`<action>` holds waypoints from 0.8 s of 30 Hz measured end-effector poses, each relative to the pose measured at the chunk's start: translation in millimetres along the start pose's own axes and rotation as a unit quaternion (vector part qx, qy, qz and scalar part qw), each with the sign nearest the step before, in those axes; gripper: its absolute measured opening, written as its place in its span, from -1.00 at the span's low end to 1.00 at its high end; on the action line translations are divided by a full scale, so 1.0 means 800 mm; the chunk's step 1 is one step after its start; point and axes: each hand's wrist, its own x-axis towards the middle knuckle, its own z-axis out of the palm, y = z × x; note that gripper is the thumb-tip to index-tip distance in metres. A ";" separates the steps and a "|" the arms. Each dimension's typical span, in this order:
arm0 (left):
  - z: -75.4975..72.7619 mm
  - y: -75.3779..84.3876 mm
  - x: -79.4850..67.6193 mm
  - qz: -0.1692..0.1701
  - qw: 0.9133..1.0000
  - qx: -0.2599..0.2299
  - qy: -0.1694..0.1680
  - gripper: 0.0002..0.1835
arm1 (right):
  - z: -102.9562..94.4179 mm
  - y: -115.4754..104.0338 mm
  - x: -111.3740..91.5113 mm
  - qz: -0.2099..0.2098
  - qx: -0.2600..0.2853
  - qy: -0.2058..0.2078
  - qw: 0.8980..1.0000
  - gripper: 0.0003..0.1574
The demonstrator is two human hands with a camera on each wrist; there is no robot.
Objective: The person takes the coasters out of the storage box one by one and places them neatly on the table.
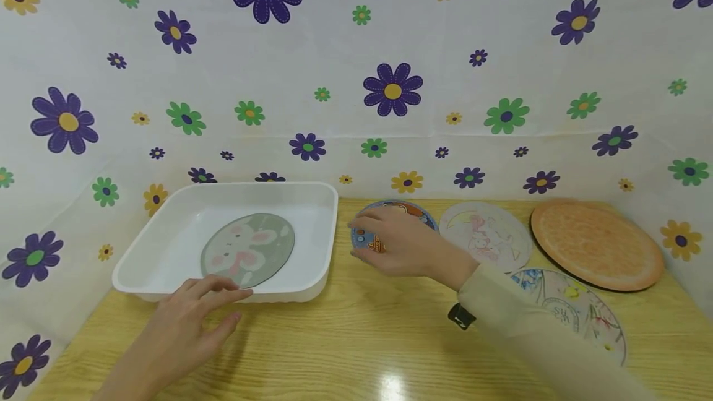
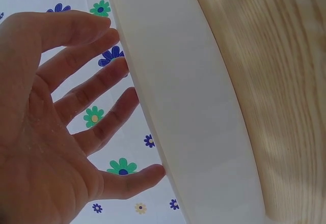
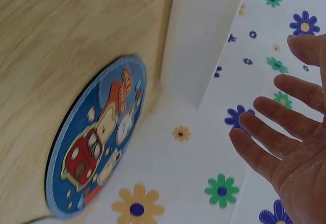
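Observation:
My left hand is at the front rim of a white plastic tray, fingers spread and fingertips right at the edge; it holds nothing. Inside the tray lies a round grey mat with white bunnies, leaning toward the front rim. My right hand hovers over a round blue mat with cartoon animals and a red car, covering part of it in the head view. Its fingers are loosely bent and apart in the right wrist view, with nothing between them. The blue mat lies flat on the wooden table.
Right of the blue mat lie a pale round mat with pink drawings and a thick orange round mat. A patterned floral mat is partly under my right sleeve in the head view. A flowered cloth hangs behind the table.

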 end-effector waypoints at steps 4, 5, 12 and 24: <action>0.000 0.001 -0.002 -0.003 1.000 -0.001 0.000 -0.62 | 0.015 -0.010 0.017 -0.014 0.020 -0.003 1.000 -0.45; 0.001 0.001 -0.002 0.000 1.000 -0.002 0.003 -0.62 | 0.019 -0.012 0.022 -0.020 0.021 -0.002 1.000 -0.46; 0.002 0.000 -0.002 0.003 1.000 -0.002 0.007 -0.61 | 0.036 -0.028 0.054 -0.003 0.028 -0.029 0.999 -0.47; 0.003 0.000 0.000 0.012 1.000 0.001 0.014 -0.60 | 0.069 -0.045 0.105 0.054 0.052 -0.094 0.993 -0.42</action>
